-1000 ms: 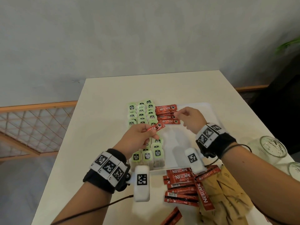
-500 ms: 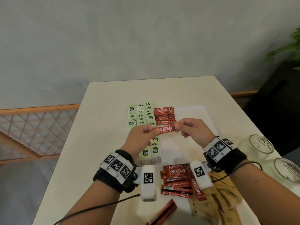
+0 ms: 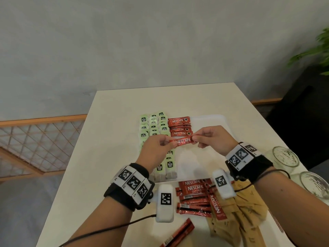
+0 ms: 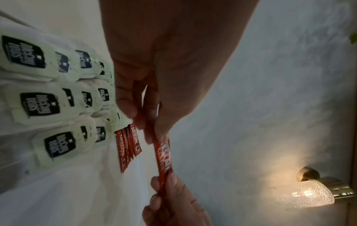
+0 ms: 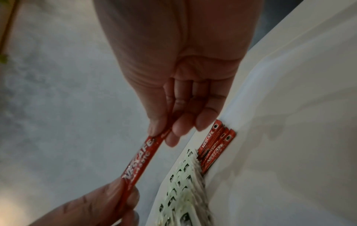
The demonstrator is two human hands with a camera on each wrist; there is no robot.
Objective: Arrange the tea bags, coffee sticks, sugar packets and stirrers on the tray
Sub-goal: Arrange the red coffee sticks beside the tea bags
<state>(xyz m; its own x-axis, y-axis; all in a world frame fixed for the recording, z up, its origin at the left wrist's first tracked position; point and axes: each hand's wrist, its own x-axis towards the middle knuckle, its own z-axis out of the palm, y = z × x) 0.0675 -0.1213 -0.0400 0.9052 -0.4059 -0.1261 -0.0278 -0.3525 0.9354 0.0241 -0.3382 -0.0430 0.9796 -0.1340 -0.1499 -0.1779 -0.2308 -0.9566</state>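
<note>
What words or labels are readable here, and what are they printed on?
"NESCAFE CLASSIC": red coffee stick pinched at its ends by the left hand and right hand.
"NESCAFE CLASSIC": coffee sticks on the tray and the loose pile.
"McCoy teas": green tea bags.
Brown packets: print too blurred to read.
Wristbands: square codes, no words.

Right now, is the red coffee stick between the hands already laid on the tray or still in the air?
In the air. The coffee stick is pinched at each end by the left hand and right hand, above the tray.
</note>
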